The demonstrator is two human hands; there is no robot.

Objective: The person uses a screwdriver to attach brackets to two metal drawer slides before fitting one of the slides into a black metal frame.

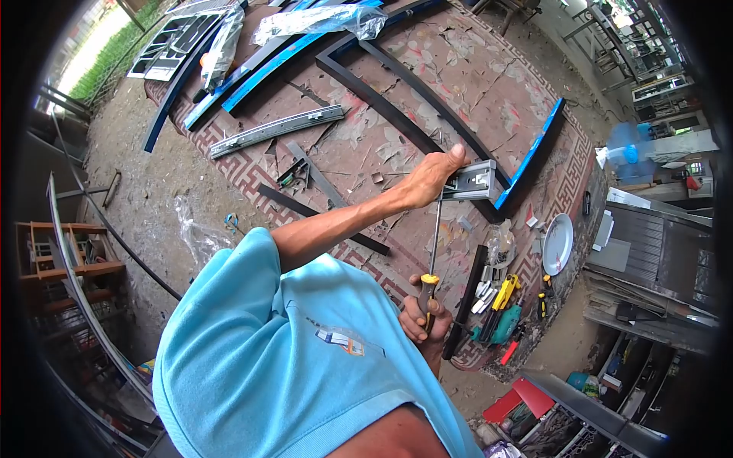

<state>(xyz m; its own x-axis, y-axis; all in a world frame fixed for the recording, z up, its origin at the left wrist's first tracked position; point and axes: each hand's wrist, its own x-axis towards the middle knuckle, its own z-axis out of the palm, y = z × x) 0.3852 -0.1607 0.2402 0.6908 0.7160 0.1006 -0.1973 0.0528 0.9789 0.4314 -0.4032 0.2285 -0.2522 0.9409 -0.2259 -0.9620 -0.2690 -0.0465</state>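
My left hand (432,177) is wrapped round a short grey metal rail piece (475,180), which lies over the corner of a black and blue frame (397,113). A yellow and black screwdriver (429,284) is held in my right hand (424,314), close to my body. Its long shaft points away from me, with the tip at the near edge of the rail piece beside my left hand. Whether the tip touches a screw is hidden. The patterned mat (397,156) lies beneath the frame.
A teal drill (504,324), a yellow tool (505,291), a white plate (558,244) and a black bar (466,301) lie on the right. A long metal slide (276,131) and more blue-black bars (267,72) are further left. Shelves (69,259) stand far left.
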